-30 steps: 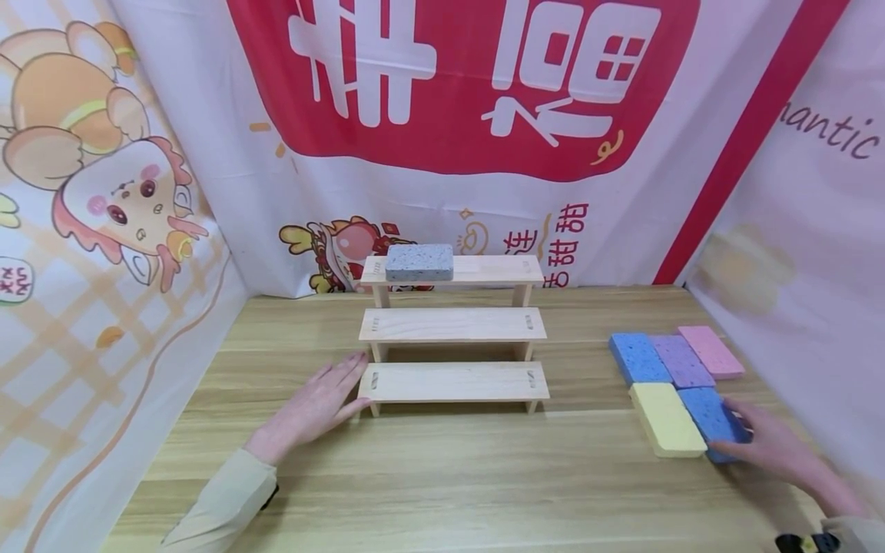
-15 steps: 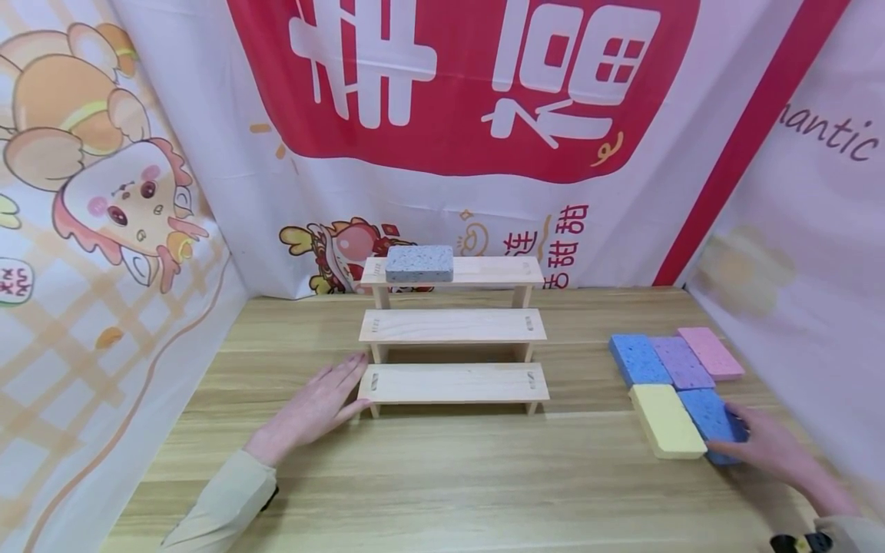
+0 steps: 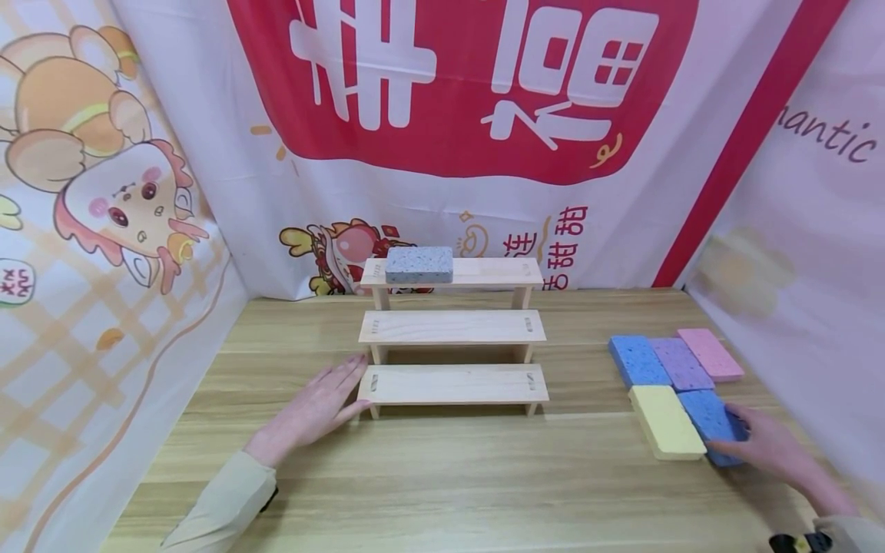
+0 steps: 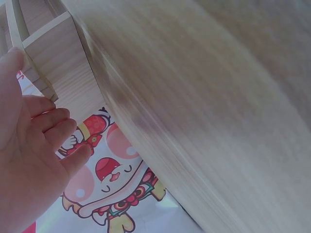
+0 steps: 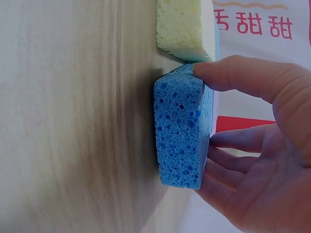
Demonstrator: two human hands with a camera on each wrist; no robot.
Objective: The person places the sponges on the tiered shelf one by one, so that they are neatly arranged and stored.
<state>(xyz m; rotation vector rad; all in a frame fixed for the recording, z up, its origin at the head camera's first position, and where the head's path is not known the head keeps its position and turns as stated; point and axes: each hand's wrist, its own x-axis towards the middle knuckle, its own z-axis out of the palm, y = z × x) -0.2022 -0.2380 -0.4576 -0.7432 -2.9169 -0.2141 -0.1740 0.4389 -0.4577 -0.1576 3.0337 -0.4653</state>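
Note:
In the head view, my left hand (image 3: 318, 403) lies with fingers extended against the left end of a three-step wooden shelf (image 3: 452, 384), beside its lowest step. The left wrist view shows that hand's fingers (image 4: 60, 133) at the shelf's wooden edge (image 4: 41, 82). On the right, my right hand (image 3: 770, 445) holds a blue sponge (image 3: 712, 422) that rests on the table. Its thumb (image 5: 218, 73) is at one edge of the sponge (image 5: 180, 131) and the other fingers are at the opposite side. A yellow sponge (image 3: 667, 422) lies against the blue one.
A second blue sponge (image 3: 639, 359), a purple sponge (image 3: 682, 363) and a pink sponge (image 3: 710, 354) lie just behind. One grey-blue sponge (image 3: 419, 265) sits on the left part of the top step. Printed cloth (image 3: 442, 165) hangs around the wooden table (image 3: 470, 484).

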